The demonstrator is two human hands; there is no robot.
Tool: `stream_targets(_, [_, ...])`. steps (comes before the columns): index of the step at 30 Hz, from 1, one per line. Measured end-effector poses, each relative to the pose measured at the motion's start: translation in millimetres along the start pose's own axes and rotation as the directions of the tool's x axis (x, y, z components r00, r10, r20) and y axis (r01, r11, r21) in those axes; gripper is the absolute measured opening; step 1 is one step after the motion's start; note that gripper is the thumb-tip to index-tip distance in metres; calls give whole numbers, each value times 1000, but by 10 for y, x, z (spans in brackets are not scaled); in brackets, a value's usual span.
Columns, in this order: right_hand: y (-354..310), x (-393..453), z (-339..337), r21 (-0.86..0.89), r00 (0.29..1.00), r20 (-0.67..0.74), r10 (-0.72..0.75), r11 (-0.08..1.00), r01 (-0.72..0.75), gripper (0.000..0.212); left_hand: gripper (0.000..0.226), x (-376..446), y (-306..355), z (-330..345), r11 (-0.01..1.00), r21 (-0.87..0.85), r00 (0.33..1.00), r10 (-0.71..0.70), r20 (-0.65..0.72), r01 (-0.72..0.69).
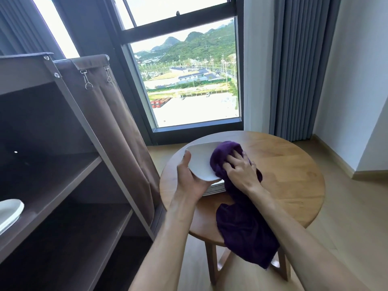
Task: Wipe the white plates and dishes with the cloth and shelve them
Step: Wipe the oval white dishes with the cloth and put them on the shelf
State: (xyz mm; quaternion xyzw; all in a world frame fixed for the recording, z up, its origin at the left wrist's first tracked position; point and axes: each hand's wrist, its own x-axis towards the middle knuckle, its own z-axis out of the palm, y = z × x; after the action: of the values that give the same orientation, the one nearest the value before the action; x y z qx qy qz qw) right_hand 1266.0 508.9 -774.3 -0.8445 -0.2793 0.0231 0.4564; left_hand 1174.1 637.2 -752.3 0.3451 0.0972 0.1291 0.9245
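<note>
Right now the left hand [190, 181] holds 1 white dish [201, 160] up off the round wooden table [283, 175], thumb hooked over the near rim and fingers cupped beneath, while the right hand [238, 168] presses a bunched purple cloth [243, 223] against the dish's right side. The fingers of that hand are curled into the cloth, gripping it; the loose end trails down over the table's front edge.

To my eye the wiping goes best if the left hand keeps the dish tilted toward the cloth and turns it bit by bit, so the cloth reaches the whole inside and then the rim. The grip underneath should stay firm, since the push from the cloth could tip the dish out over the table. Gathering up the hanging end would keep it from snagging.

Counting: 1 dish in hand, 1 cloth, 1 table. Below the held dish, on the table, sits 1 stack of white plates [214, 189]; only its edge shows, so I cannot count the plates in it. Left of the table stands 1 brown shelf unit [88, 171], and on its middle shelf at the far left lie white dishes [9, 211], seemingly 2 stacked, partly cut off.
</note>
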Motion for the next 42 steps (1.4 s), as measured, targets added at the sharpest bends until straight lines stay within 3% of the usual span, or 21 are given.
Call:
stream_targets(1, [6, 25, 5, -84, 1000, -6, -29, 996, 28, 28, 54, -29, -14, 10, 1000, -2, 1000, 20, 1, -20])
stream_targets(3, [-44, 38, 23, -77, 995, -58, -85, 994, 80, 31, 58, -84, -29, 56, 999, -3, 999, 53, 2, -53])
stream_targets(6, [-210, 23, 49, 108, 978, -123, -168, 977, 182, 26, 62, -146, -18, 185, 990, 104, 995, 91, 33, -94])
stream_targets(10, [-524, -174, 27, 407, 975, -94, -201, 886, 222, 15, 68, -238, -69, 301, 953, 281, 992, 124, -8, -117])
stream_targets(13, [-778, -350, 123, 496, 949, -64, -310, 815, 300, 22, 64, -271, -51, 239, 976, 183, 993, 115, 8, -114])
stream_targets(16, [-946, -405, 126, 574, 946, -47, -322, 766, 290, 31, 63, -256, 5, 126, 980, 129, 987, 158, -12, -155])
stream_targets(22, [-918, -485, 125, 370, 942, 67, -328, 885, 282, 47, 65, -311, -1, -74, 988, 55, 987, 148, -68, -144])
stream_targets(28, [-718, -480, 198, 104, 987, 47, -153, 984, 148, 36, 82, -422, -139, -167, 999, 12, 995, 53, -81, -52])
stream_targets(32, [-559, -477, 186, -70, 1000, -29, 2, 998, -4, 24, 61, -418, -136, -262, 984, 84, 975, 169, -145, -158])
stream_targets(36, [-413, -431, 151, -137, 981, -183, 69, 986, -95, 14, 56, -515, -111, -201, 959, 235, 965, 200, -170, -157])
stream_targets(42, [-432, -353, 186, 2, 914, -398, 73, 997, -79, 16, 54, -662, -50, -20, 946, 288, 980, 178, -84, -147])
